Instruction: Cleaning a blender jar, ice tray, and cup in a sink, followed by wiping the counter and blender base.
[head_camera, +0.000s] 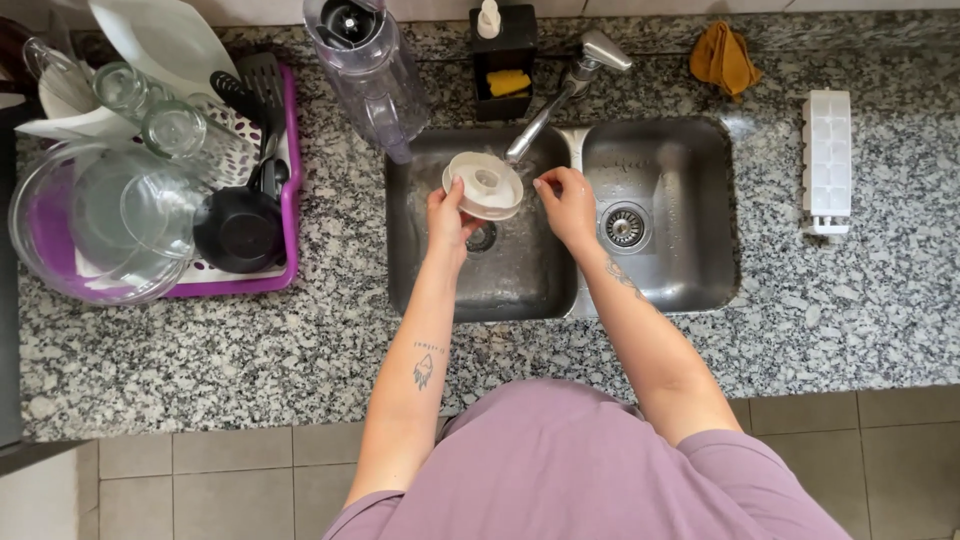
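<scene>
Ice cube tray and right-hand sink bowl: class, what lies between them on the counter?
In the head view, only bare speckled granite counter separates the white ice cube tray from the right sink bowl.

No packages, labels, signs or screens are visible.

The person wears a loose mauve shirt (580, 470) with short sleeves, so both forearms are bare. On the left forearm (415, 370) there is 1 small dark tattoo, and the right forearm (650, 340) carries 1 faint tattoo near the wrist.
</scene>
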